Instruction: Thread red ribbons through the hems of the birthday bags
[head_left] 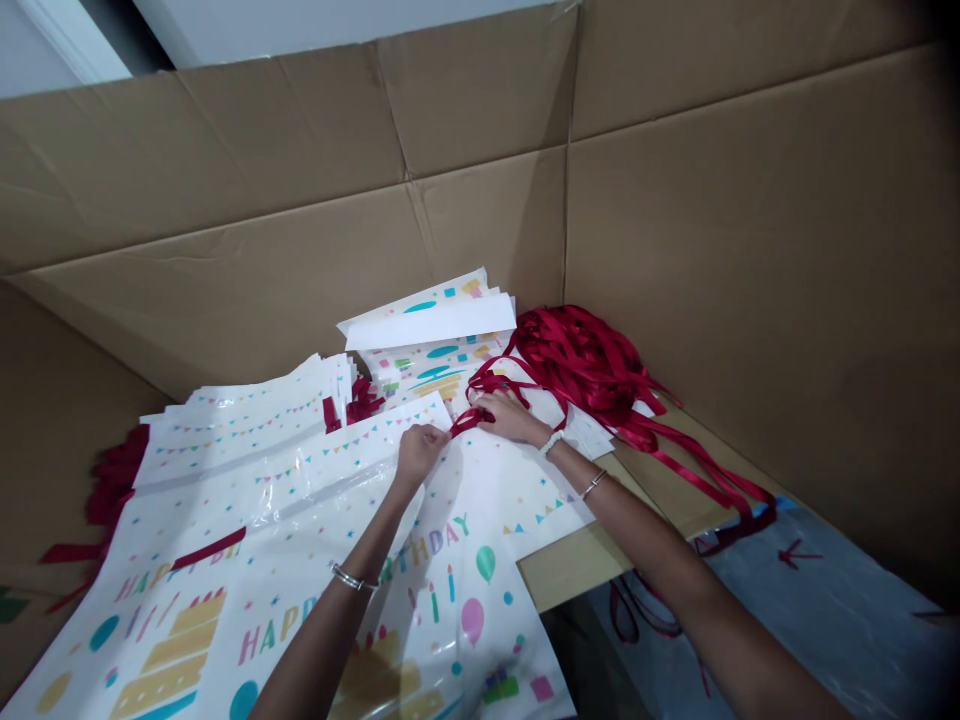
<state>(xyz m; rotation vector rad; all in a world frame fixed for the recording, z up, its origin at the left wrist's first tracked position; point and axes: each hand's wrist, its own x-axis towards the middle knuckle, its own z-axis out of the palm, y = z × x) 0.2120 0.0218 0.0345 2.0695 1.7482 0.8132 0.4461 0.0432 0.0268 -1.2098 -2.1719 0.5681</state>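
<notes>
A short loop of dark red ribbon (465,423) stretches between my two hands, over the top part of a white printed birthday sheet (480,480). My left hand (420,452) is closed at the ribbon's left end, by the sheet's upper edge. The fingers of my right hand (508,415) close on the ribbon's other end, and their tips are partly hidden. Loose ribbon loops lie just behind the right hand. The sheet shows "birthday" lettering, balloons, candles and a cake, and hangs past the table's front edge.
A large heap of red ribbons (577,365) lies at the back right, strands trailing off the cardboard-covered table (566,570). Overlapping printed sheets (232,430) with ribbons lie left; folded ones (435,325) stand behind. Cardboard walls (480,110) enclose the space. Plastic wrapping (817,590) lies lower right.
</notes>
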